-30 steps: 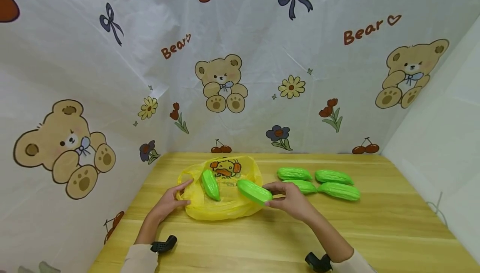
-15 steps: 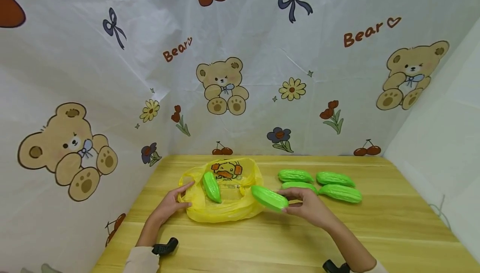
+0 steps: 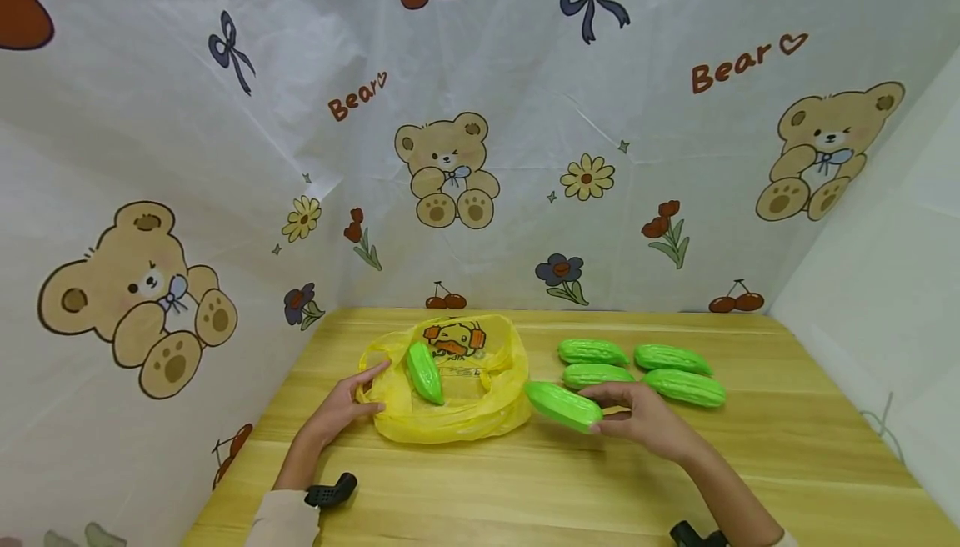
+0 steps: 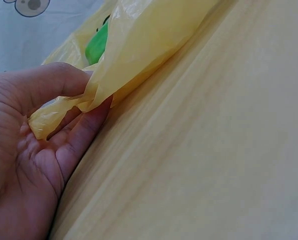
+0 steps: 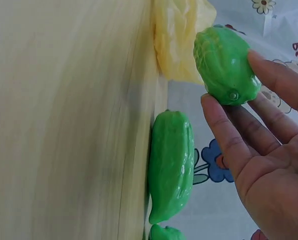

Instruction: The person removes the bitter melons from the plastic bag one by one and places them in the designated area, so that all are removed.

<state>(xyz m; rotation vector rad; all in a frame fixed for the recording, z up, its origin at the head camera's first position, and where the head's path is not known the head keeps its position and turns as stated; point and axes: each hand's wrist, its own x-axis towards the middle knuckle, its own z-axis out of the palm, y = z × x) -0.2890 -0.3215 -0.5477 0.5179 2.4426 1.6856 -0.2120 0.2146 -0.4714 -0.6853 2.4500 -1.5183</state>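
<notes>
My right hand (image 3: 648, 422) grips a bright green bitter melon (image 3: 564, 407) between thumb and fingers. It is above the table, just right of a yellow plastic bag (image 3: 450, 429). In the right wrist view the held bitter melon (image 5: 226, 65) shows its bumpy skin and blunt end. My left hand (image 3: 341, 409) pinches the bag's left edge, and the left wrist view shows the yellow film (image 4: 134, 55) between thumb and fingers. Another bitter melon (image 3: 425, 373) lies inside the open bag, leaning to the left side.
Several more bitter melons lie in two rows on the wooden table (image 3: 480, 497), behind and right of my right hand; one is the front right bitter melon (image 3: 684, 387). A white cloth (image 3: 517, 263) printed with bears stands behind and at the left. A thin cord (image 3: 883, 422) hangs at the right.
My right hand has moved to the right with the bitter melon, from over the bag's right edge to beside the bag. My left hand stays on the bag's left edge.
</notes>
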